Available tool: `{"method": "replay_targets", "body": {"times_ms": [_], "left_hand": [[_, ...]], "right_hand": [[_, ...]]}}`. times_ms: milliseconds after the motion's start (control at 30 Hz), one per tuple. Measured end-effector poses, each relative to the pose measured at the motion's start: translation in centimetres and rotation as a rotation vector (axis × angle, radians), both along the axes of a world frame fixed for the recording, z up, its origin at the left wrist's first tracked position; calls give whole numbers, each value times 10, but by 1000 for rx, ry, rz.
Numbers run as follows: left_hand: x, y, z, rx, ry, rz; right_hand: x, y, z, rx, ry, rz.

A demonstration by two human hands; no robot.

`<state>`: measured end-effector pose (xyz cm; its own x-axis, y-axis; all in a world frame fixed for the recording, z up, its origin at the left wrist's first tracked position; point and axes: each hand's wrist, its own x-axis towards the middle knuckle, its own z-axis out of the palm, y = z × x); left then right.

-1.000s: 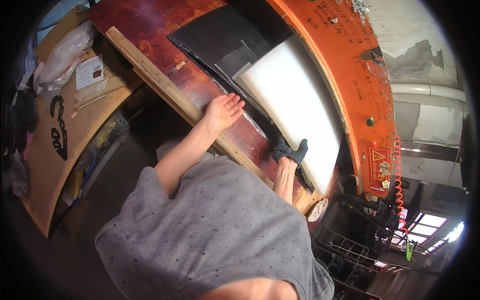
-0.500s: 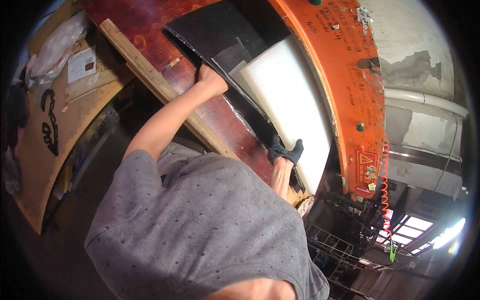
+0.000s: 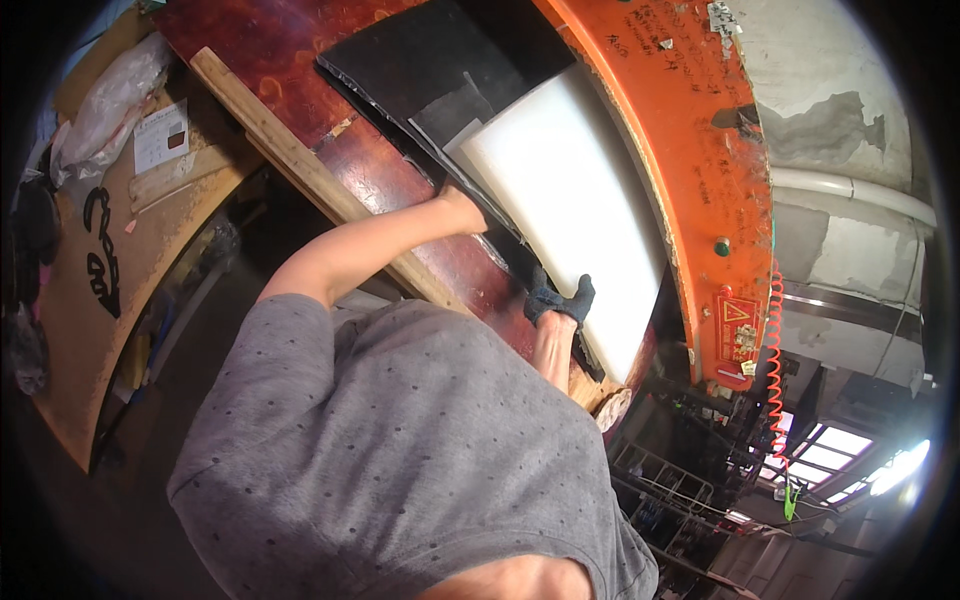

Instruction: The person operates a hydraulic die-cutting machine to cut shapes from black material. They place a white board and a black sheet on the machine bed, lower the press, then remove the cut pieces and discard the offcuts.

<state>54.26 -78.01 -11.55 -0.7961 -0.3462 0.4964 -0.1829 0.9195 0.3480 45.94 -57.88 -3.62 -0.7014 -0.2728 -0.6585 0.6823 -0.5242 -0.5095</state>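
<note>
A black sheet point(image 3: 400, 75) lies over the red-brown tabletop, with a thick white board point(image 3: 570, 170) on top of it. My left hand point(image 3: 464, 210) is at the near edge of the black sheet; its fingers are hidden beneath or behind that edge. Further right, my right hand point(image 3: 558, 302) wears a dark grey glove. Its thumb and fingers spread apart in a V at the white board's near edge, the thumb touching or just over the white surface. Some of its fingertips blend into the dark sheet.
A wooden rail point(image 3: 280, 140) runs along the near side of the red-brown tabletop point(image 3: 240, 45). Beyond the white board stands an orange machine beam point(image 3: 680, 150) with a warning label. A red coiled hose point(image 3: 775, 350) hangs at right. Plastic wrap point(image 3: 115, 110) lies on a wooden panel at left.
My left hand has slid to the right and nearer along the black sheet's edge. My right hand has shifted slightly left, staying by the white board.
</note>
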Motion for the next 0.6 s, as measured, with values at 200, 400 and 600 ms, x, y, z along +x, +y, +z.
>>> {"method": "replay_targets", "body": {"times_ms": [200,400,600], "left_hand": [[16,-33,14,258,-427,246],[18,-65,4,145,-247,606],[1,-95,-5,529,-178,745]], "right_hand": [[6,-2,4,6,47,46],[7,-6,7,-56,-95,-19],[3,-2,8,-35,-73,-12]]}}
